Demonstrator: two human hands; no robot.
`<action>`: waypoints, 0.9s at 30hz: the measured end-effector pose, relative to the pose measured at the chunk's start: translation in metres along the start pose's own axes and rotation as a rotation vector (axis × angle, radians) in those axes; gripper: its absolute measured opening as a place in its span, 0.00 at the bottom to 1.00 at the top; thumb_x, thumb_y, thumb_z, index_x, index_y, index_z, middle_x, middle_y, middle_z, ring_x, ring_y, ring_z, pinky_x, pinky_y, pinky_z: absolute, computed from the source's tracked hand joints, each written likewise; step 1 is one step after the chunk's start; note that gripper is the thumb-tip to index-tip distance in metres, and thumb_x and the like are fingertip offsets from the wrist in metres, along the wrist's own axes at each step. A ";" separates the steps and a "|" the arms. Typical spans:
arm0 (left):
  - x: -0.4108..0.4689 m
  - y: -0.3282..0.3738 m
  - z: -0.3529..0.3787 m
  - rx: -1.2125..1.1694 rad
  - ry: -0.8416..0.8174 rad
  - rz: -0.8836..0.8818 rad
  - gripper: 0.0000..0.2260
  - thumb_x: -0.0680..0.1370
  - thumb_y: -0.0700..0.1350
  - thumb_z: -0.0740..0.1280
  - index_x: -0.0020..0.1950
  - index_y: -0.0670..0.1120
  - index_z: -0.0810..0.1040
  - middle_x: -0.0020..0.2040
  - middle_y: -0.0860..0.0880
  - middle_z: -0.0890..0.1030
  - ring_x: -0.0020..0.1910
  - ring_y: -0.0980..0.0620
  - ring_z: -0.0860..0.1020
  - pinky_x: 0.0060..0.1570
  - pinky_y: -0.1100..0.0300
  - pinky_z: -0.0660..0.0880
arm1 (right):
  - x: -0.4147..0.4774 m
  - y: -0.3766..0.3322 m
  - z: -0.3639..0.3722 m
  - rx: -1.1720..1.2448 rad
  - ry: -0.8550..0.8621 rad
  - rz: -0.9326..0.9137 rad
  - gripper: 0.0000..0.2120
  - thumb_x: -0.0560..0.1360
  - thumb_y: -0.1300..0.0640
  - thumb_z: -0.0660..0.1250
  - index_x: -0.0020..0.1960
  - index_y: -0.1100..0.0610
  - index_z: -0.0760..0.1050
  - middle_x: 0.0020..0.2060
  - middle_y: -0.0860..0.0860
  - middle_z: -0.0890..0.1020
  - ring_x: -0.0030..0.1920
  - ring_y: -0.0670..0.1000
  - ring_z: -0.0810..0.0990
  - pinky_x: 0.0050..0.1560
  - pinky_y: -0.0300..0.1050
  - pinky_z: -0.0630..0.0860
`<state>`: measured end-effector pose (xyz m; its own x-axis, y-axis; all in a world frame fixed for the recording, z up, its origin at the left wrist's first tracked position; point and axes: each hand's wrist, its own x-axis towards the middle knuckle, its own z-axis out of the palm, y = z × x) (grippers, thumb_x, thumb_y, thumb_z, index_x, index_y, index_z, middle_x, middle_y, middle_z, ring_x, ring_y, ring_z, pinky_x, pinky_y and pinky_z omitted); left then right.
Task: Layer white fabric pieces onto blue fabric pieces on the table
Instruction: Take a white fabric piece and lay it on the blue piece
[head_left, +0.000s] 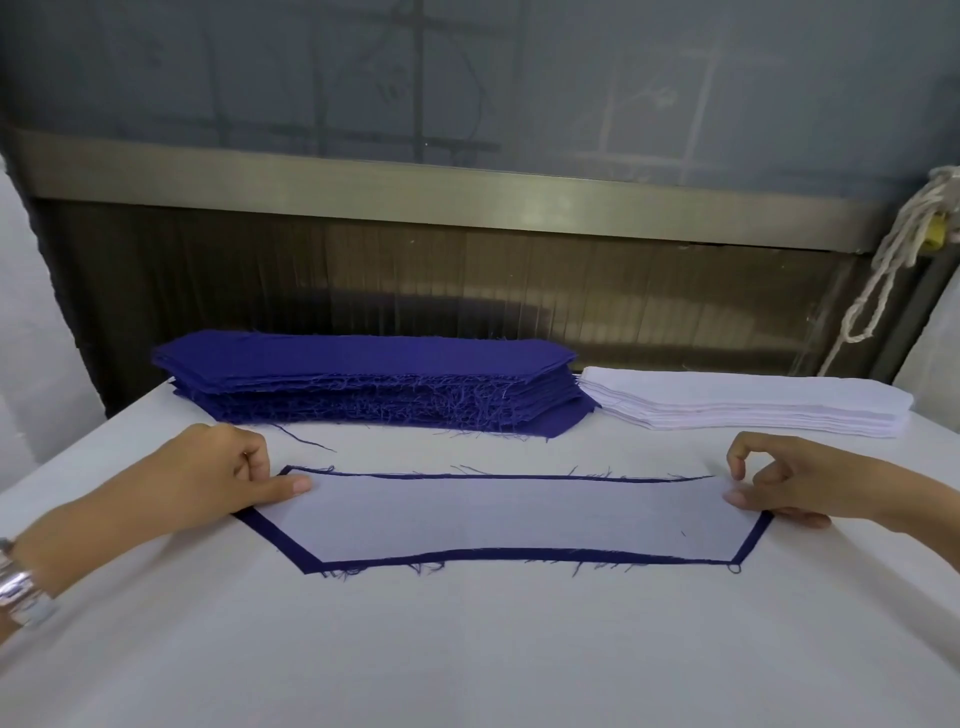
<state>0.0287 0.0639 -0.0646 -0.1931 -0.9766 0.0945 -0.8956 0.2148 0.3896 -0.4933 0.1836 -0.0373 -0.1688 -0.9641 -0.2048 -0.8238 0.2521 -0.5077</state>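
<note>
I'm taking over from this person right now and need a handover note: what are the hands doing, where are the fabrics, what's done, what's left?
Left hand: thumb on the left end of the white piece, fingers curled; looks like a pinch grip.
Right hand: thumb on its right end, index finger lifted; grip unclear.
The white piece lies flat on the blue piece mid-table, with a blue border showing at the near and left edges.
Blue stack at the back, white stack to its right.
Done: this pair is layered. Left: probably final alignment, then the stacks.
</note>
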 end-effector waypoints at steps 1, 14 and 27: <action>0.001 -0.002 0.000 0.006 0.000 0.000 0.23 0.64 0.68 0.70 0.34 0.47 0.77 0.19 0.57 0.73 0.27 0.56 0.73 0.31 0.66 0.67 | -0.002 -0.002 0.000 -0.007 -0.019 -0.003 0.10 0.75 0.50 0.72 0.50 0.55 0.76 0.32 0.52 0.84 0.25 0.47 0.69 0.29 0.34 0.69; -0.008 0.094 0.019 0.114 0.374 0.561 0.15 0.75 0.63 0.56 0.37 0.56 0.71 0.26 0.56 0.72 0.26 0.58 0.72 0.26 0.64 0.66 | 0.023 0.014 -0.021 0.125 0.180 0.110 0.08 0.79 0.58 0.68 0.43 0.58 0.81 0.27 0.51 0.79 0.28 0.48 0.72 0.29 0.38 0.70; 0.083 0.265 0.071 0.106 0.366 0.884 0.10 0.83 0.49 0.60 0.59 0.49 0.79 0.54 0.53 0.80 0.52 0.54 0.75 0.56 0.56 0.73 | 0.075 0.100 -0.085 0.348 0.743 0.301 0.07 0.78 0.61 0.68 0.45 0.65 0.80 0.41 0.59 0.81 0.39 0.54 0.77 0.36 0.42 0.73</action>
<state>-0.2531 0.0391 -0.0184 -0.6947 -0.3951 0.6010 -0.5215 0.8522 -0.0426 -0.6342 0.1293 -0.0327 -0.7616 -0.6266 0.1654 -0.4957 0.3988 -0.7715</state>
